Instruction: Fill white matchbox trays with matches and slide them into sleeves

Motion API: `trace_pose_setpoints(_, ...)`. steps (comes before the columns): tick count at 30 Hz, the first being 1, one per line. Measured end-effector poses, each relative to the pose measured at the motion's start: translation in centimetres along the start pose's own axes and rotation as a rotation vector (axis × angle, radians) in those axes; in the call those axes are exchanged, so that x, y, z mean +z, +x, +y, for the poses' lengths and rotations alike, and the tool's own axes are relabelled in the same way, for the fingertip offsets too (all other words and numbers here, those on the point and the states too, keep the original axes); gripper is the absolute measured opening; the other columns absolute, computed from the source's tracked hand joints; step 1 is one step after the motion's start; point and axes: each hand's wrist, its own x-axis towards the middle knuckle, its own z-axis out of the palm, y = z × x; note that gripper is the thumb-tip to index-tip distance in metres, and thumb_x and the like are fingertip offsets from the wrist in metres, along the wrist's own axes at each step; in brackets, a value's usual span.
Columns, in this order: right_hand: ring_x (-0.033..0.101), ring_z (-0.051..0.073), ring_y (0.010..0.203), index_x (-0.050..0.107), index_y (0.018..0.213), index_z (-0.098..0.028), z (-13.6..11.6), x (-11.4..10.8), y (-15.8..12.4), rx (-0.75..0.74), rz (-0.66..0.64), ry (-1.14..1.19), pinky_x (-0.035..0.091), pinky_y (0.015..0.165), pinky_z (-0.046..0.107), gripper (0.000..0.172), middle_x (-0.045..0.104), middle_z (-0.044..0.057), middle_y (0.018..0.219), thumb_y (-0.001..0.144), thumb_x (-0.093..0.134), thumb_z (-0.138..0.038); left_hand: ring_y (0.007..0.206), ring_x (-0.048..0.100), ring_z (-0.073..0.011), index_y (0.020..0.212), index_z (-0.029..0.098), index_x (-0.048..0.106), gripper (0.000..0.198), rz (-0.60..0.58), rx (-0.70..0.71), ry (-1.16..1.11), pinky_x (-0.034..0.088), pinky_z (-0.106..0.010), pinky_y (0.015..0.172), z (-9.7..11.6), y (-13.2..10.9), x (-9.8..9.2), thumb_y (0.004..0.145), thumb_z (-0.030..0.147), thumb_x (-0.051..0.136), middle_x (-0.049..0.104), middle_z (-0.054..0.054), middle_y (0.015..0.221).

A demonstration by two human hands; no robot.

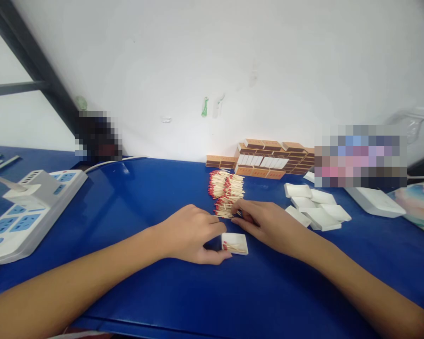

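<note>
A small white matchbox tray (240, 239) lies on the blue table, with a few red-tipped matches (235, 247) inside it. My left hand (192, 235) has its thumb and index finger closed around the tray's left end. Just behind the tray is a pile of loose matches (226, 190), their red heads mostly to the left. At the pile's near right edge, the curled thumb and fingers of my right hand (268, 223) close on matches, which the fingers partly hide.
Several empty white trays (316, 212) lie heaped to the right. Brown matchboxes (279, 157) are stacked against the wall. On the left sits a white power strip (38, 212) with a plugged-in adapter. A white box-like object (376, 200) stands at the right.
</note>
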Motion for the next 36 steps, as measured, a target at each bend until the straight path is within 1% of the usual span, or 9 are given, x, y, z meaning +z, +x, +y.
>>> trace_pose_setpoints(3,0.065,0.018,0.073,0.062,0.109,-0.022,-0.3,0.3,0.2,-0.012,0.017,0.036,0.04,0.062,0.027,0.011,0.072,0.003,0.089,0.105,0.055,-0.029,0.058,0.066,-0.0175,0.085,0.018,0.071,0.036,0.008,0.011,0.003,0.04,-0.032,0.051,0.1,0.0,0.0,0.09,0.053,0.066,0.068,0.0,0.067)
trace_pose_setpoints(7,0.07,0.019,0.088,0.064,0.116,-0.023,-0.8,0.9,0.6,-0.05,0.039,0.129,0.047,0.074,0.03,0.016,0.076,0.006,0.103,0.105,0.053,-0.025,0.057,0.065,-0.0172,0.081,0.018,0.07,0.035,0.012,0.023,-0.023,0.041,-0.032,0.051,0.6,-0.1,-0.1,0.088,0.053,0.067,0.067,0.0,0.065)
trace_pose_setpoints(9,0.069,0.019,0.084,0.064,0.115,-0.023,-1.0,1.0,0.7,-0.046,0.045,0.127,0.047,0.072,0.029,0.014,0.076,0.005,0.102,0.104,0.054,-0.025,0.056,0.064,-0.0169,0.079,0.018,0.07,0.035,0.009,0.029,-0.04,0.041,-0.033,0.05,0.9,-0.1,-0.3,0.086,0.052,0.067,0.066,0.001,0.064)
trace_pose_setpoints(13,0.06,0.016,0.067,0.062,0.098,-0.02,-0.9,0.6,0.5,0.012,0.051,0.025,0.038,0.061,0.028,0.01,0.071,0.003,0.086,0.103,0.059,-0.028,0.055,0.062,-0.0161,0.078,0.019,0.069,0.035,-0.01,0.043,-0.055,0.038,-0.032,0.049,1.4,0.0,-0.4,0.085,0.053,0.067,0.065,0.001,0.063)
trace_pose_setpoints(18,0.056,0.016,0.065,0.06,0.091,-0.021,-0.3,0.2,0.2,0.055,-0.002,-0.014,0.037,0.06,0.028,0.016,0.068,0.002,0.081,0.104,0.057,-0.03,0.053,0.06,-0.0159,0.077,0.019,0.067,0.035,-0.019,0.055,-0.032,0.036,-0.032,0.048,1.5,0.1,-0.4,0.085,0.052,0.067,0.064,0.001,0.062)
trace_pose_setpoints(23,0.062,0.019,0.074,0.056,0.092,-0.021,0.0,0.4,0.1,0.028,-0.038,-0.021,0.04,0.067,0.03,0.018,0.07,0.005,0.088,0.107,0.051,-0.03,0.053,0.06,-0.0158,0.075,0.019,0.065,0.035,-0.009,0.068,-0.018,0.035,-0.033,0.047,1.4,0.0,-0.3,0.085,0.052,0.067,0.063,0.001,0.061)
trace_pose_setpoints(27,0.066,0.02,0.077,0.054,0.094,-0.022,-0.5,0.6,0.2,0.047,-0.056,-0.044,0.042,0.067,0.031,0.016,0.072,0.006,0.092,0.107,0.049,-0.03,0.053,0.06,-0.0159,0.074,0.019,0.065,0.036,-0.014,0.074,-0.012,0.034,-0.033,0.047,1.5,0.1,-0.4,0.085,0.053,0.067,0.063,0.0,0.061)
trace_pose_setpoints(32,0.067,0.02,0.076,0.054,0.095,-0.022,-1.6,1.1,0.7,0.059,-0.009,-0.033,0.041,0.065,0.03,0.014,0.073,0.005,0.091,0.106,0.052,-0.029,0.055,0.062,-0.0161,0.073,0.019,0.063,0.037,-0.031,0.073,-0.002,0.035,-0.032,0.048,1.6,0.1,-0.5,0.086,0.054,0.066,0.065,-0.001,0.063)
trace_pose_setpoints(36,0.067,0.018,0.076,0.058,0.106,-0.023,-1.8,1.3,1.0,0.052,0.044,0.01,0.042,0.065,0.029,0.009,0.075,0.003,0.097,0.106,0.053,-0.031,0.055,0.062,-0.0162,0.073,0.019,0.063,0.037,-0.019,0.074,-0.001,0.036,-0.032,0.048,1.6,0.0,-0.5,0.086,0.053,0.067,0.065,-0.001,0.063)
